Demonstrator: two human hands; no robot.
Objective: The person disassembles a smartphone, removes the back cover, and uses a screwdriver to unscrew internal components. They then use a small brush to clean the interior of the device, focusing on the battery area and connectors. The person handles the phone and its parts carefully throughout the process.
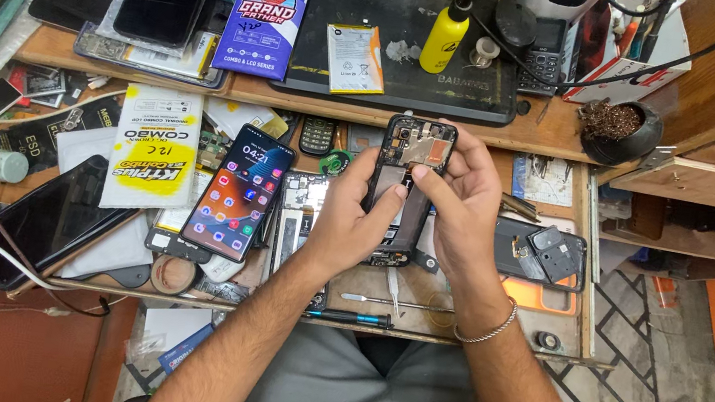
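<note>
Both forearms rise from the lap toward the opened phone (405,189), held above the wooden tray (586,295). Left hand (355,215) grasps its lower body; right hand (462,203) grips the right edge, thumb on the internals. Judged light, rigid, fragile: hold by the frame edges only.
</note>
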